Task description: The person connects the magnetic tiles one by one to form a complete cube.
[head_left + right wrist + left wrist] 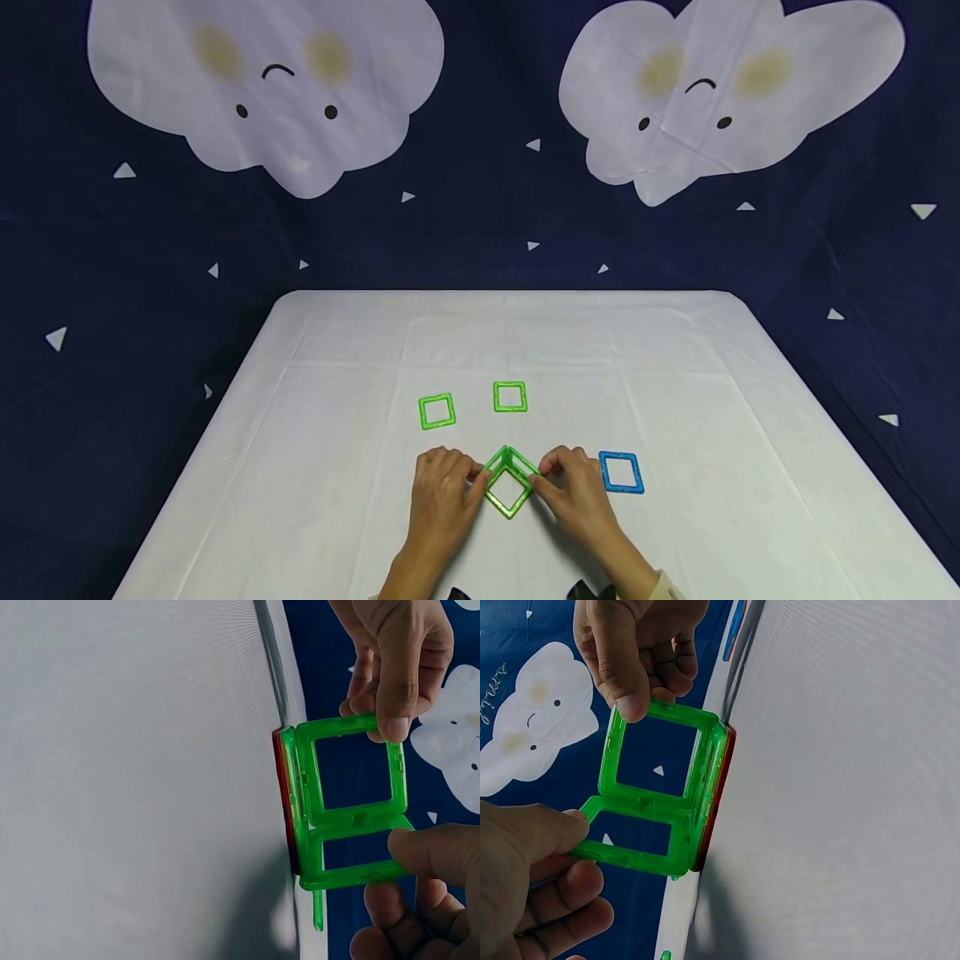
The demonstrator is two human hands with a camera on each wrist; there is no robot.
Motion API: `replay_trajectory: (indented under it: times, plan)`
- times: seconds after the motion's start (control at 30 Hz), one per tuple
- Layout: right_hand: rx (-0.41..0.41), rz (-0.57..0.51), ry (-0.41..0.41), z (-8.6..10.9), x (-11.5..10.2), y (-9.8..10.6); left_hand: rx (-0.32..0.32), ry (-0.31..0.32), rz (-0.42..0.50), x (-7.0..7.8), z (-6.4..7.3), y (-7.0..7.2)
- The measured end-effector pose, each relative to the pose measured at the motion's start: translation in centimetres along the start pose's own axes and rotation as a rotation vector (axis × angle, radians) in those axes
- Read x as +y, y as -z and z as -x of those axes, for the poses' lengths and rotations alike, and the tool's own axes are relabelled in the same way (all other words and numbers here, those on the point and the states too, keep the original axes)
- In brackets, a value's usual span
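Two green square magnetic tiles stand upright and meet at a corner, over a flat green magnetic tile [498, 503] on the table. My left hand [444, 498] pinches the outer edge of the left upright tile [493, 461] between thumb and fingers. On the other side, my right hand [577, 493] grips the right upright tile [525, 462] the same way. Beneath the flat green tile, a red layer [717, 795] shows in both wrist views.
Two loose green square tiles lie farther back, one tile [437, 412] to the left and another tile [510, 397] near the middle. A blue square tile [638, 473] lies right of my right hand. All are on the white-covered table [300, 467], before a dark blue cloud-patterned backdrop [480, 225].
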State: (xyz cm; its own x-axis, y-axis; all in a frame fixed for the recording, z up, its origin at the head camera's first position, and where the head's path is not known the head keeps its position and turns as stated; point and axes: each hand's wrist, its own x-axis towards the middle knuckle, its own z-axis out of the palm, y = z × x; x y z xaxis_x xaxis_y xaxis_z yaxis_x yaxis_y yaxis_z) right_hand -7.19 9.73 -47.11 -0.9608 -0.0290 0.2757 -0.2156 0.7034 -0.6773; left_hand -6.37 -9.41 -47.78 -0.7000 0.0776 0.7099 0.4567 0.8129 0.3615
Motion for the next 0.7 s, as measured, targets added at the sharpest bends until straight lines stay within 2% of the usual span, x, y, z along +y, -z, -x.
replay_trajectory:
  times: [0.3,0.7]
  plan:
    - [-0.037,-0.011,-0.03,-0.01,0.08,0.18,-0.003,-0.007,-0.001,0.12,0.03,0.09]
    - [-0.041,-0.027,-0.041,-0.06,0.1,0.27,-0.021,0.009,0.015,0.01,-0.1,0.35]
